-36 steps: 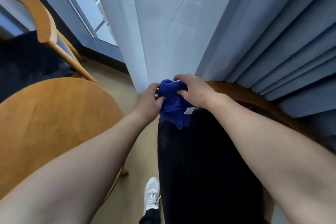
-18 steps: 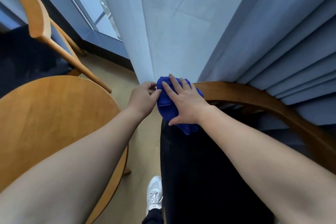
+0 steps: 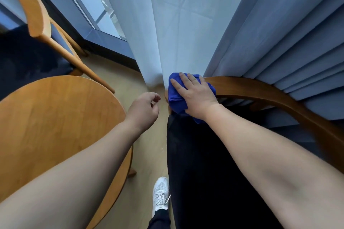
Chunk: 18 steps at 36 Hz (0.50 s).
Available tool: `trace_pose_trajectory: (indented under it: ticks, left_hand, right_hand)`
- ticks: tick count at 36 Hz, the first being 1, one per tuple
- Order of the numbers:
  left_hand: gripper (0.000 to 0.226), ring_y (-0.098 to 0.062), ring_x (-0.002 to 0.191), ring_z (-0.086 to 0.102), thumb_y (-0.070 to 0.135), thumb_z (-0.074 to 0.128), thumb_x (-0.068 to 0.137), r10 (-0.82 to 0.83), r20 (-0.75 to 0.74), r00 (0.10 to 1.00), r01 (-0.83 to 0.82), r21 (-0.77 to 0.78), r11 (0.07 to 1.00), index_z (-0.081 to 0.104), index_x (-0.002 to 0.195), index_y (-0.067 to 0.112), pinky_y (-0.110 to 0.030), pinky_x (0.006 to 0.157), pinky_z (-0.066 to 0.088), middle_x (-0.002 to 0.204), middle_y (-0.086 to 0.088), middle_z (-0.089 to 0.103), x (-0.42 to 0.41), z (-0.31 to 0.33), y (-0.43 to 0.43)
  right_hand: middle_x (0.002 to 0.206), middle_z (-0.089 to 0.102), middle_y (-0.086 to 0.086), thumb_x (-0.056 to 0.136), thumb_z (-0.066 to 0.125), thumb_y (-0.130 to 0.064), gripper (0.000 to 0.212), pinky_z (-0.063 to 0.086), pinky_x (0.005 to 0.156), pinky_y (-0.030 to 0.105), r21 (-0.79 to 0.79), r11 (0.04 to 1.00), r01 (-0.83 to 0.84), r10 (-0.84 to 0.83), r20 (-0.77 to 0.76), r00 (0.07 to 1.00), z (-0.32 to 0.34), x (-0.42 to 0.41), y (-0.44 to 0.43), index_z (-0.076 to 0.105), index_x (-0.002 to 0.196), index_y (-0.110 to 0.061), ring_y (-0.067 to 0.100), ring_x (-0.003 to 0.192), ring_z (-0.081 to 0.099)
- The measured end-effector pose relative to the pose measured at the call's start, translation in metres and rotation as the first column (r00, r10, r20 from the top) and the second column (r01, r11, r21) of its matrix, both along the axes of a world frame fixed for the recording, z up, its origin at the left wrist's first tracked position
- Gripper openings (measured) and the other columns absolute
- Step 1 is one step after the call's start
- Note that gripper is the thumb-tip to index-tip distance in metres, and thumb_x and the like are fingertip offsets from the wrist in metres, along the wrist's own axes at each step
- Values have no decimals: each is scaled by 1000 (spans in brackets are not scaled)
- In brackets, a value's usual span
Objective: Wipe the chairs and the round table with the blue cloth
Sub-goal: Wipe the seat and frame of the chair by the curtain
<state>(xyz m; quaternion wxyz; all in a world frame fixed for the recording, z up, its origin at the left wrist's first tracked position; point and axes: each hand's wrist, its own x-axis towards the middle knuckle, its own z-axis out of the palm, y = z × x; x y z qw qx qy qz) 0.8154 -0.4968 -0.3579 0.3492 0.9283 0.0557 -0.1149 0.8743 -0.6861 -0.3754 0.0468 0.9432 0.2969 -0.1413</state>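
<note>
My right hand lies flat on the blue cloth and presses it onto the left end of the near chair's curved wooden backrest. That chair's black seat spreads below the cloth. My left hand hovers just left of the cloth, apart from it, fingers loosely curled and holding nothing. The round wooden table fills the lower left. A second wooden chair with a dark seat stands at the upper left.
A sheer white curtain and grey-blue drapes hang right behind the near chair, touching its backrest. A window frame runs along the floor at the back. My white shoe stands on the narrow strip of floor between table and chair.
My left hand has let go of the cloth and pulled back to the left. My right hand has flattened on the cloth over the backrest's end.
</note>
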Motion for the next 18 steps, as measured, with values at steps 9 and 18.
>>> trace_pose_trajectory:
  ticks: [9, 18]
  left_hand:
    - [26, -11, 95, 55, 8, 50, 91, -83, 19, 996, 83, 20, 996, 63, 112, 16, -20, 82, 43, 109, 1, 62, -8, 2, -13]
    - [21, -14, 84, 55, 8, 52, 87, -125, 25, 992, 124, 30, 992, 66, 100, 17, -25, 79, 46, 97, 2, 62, -8, -6, -38]
  right_hand:
    - [162, -1, 8, 85, 64, -37, 98, 8, 119, 47, 8, 999, 45, -46, 29, 999, -6, 2, -30, -6, 154, -28, 29, 148, 9]
    - [162, 7, 12, 84, 67, -29, 96, 11, 118, 47, 44, 987, 153, -155, 55, 986, -9, 1, -78, 3, 155, -25, 32, 146, 16]
